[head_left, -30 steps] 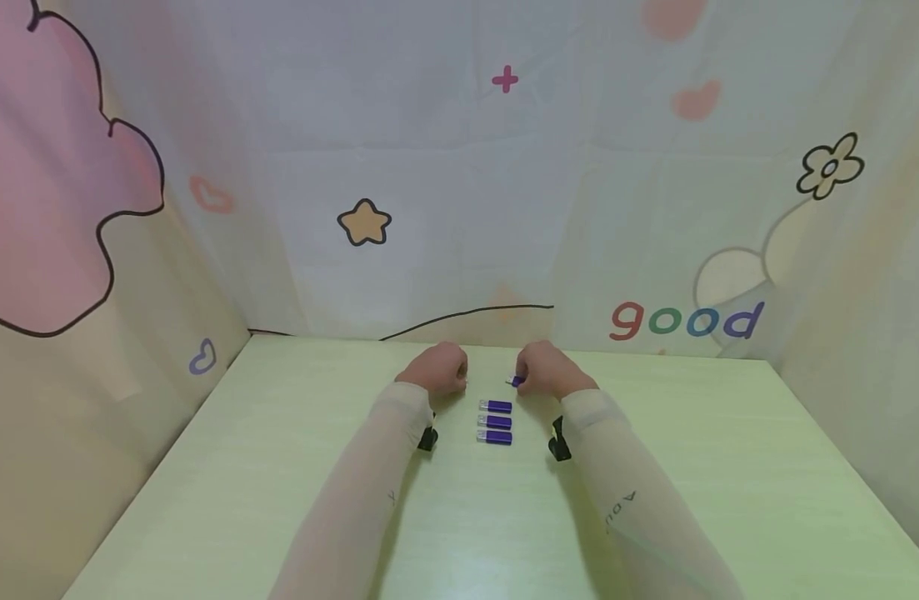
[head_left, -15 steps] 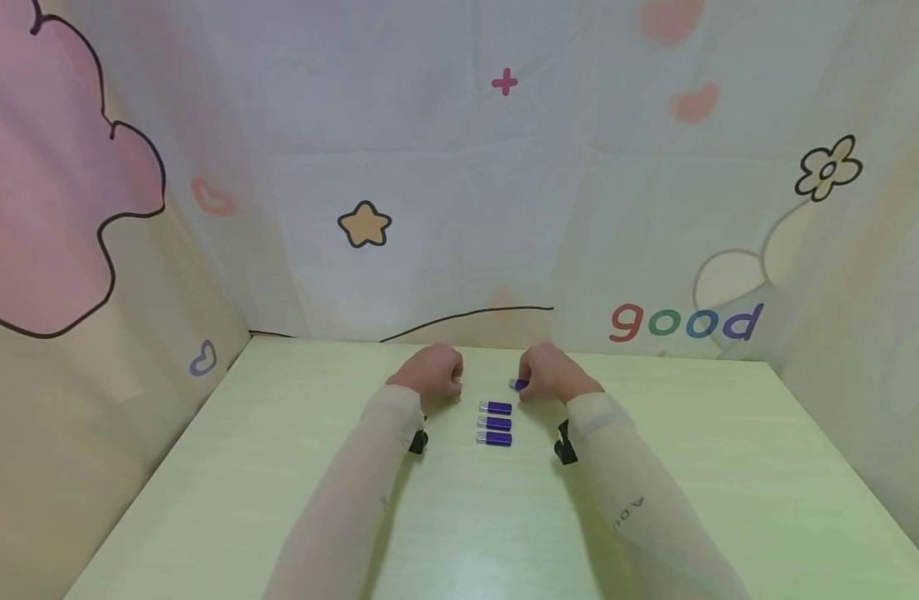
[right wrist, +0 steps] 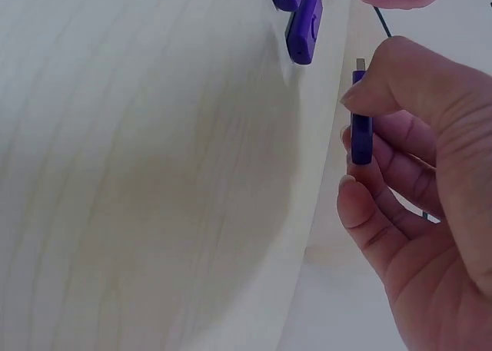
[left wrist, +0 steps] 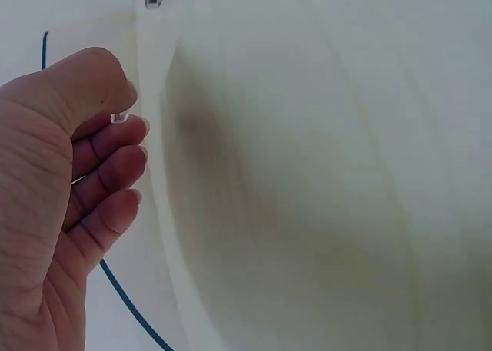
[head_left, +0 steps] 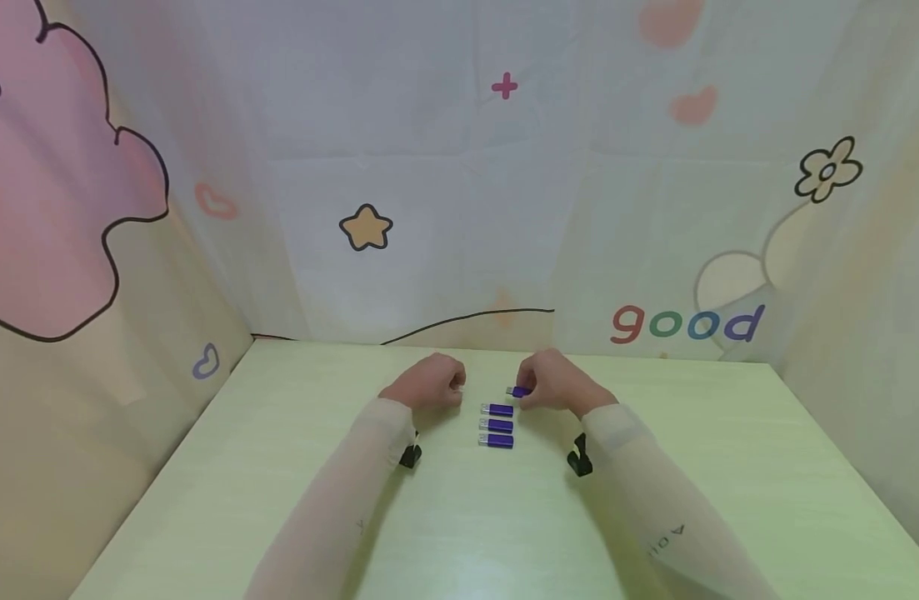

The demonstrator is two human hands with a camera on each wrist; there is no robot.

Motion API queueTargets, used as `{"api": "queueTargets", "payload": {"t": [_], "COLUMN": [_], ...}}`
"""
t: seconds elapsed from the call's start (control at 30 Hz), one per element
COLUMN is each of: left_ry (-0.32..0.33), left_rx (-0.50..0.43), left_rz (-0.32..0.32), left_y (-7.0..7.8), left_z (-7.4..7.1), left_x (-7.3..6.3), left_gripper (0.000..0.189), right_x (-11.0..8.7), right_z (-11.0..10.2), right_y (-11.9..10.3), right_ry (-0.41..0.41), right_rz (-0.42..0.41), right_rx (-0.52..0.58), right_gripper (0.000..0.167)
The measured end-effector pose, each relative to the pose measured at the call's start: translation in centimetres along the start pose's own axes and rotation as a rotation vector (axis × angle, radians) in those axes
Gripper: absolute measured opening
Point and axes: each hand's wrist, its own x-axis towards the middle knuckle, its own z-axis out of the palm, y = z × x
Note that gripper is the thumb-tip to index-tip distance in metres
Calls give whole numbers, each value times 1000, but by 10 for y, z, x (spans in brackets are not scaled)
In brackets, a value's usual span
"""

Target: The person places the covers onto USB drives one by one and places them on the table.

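Observation:
Between thumb and fingertips, my right hand (head_left: pixel 552 382) pinches a purple USB flash drive (right wrist: pixel 361 142), its bare metal plug (right wrist: pixel 360 64) pointing toward the left hand. Facing it, my left hand (head_left: pixel 432 383) pinches a small clear cap (left wrist: pixel 119 117), mostly hidden by the thumb and curled fingers. Cap and drive are apart, both held above the far part of the table. Just nearer the body lie three more purple USB drives with clear ends, in a neat stack of rows: the far one (head_left: pixel 497 410), the middle one (head_left: pixel 496 426) and the near one (head_left: pixel 496 441).
The pale green-yellow table (head_left: pixel 459 525) ends at a printed curtain (head_left: pixel 444 167) right behind the hands. More curtain stands along both sides. Black camera mounts sit under each wrist, at the left (head_left: pixel 411 454) and at the right (head_left: pixel 580 458).
Both hands have drawn slightly nearer the body, and the wrists have spread outward. More of the right hand's drive shows now. The three drives on the table stay put.

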Motion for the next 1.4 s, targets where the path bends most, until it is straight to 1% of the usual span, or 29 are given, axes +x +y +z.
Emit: {"api": "queueTargets", "payload": {"t": [0.07,0.23,0.33,0.47,0.57,0.67,0.83,1.03,1.23,1.4], "left_ry": [6,25,26,10,7,21,46,55,67,103], "left_rx": [-12,-84,-110,-132,-147,-150,-183,-226,-299,-367], "left_rz": [12,31,27,21,18,40,81,97,95,144], "left_y": [1,6,9,14,16,17,19,23,28,33], "left_z": [1,-1,-2,-4,-4,-3,-4,-3,-3,-2], "left_x": [-2,-9,-12,-17,-20,-23,-30,-36,-44,-50], "left_gripper": [4,4,7,10,10,8,10,12,12,13], "right_x": [-2,-7,-10,-15,-18,-22,-29,-35,-40,-46], "right_z": [1,3,2,2,3,5,7,10,13,14], "right_y": [0,0,-1,-2,-3,-4,-8,-9,-8,-9], "right_ry": [2,11,15,18,26,34,45,42,46,44], "right_rz": [-13,-37,-53,-73,-90,-107,-163,-203,-238,-293], "right_rx": [13,45,77,130,156,173,210,243,284,318], "right_gripper": [15,15,17,17,16,15,15,14,14,15]}}
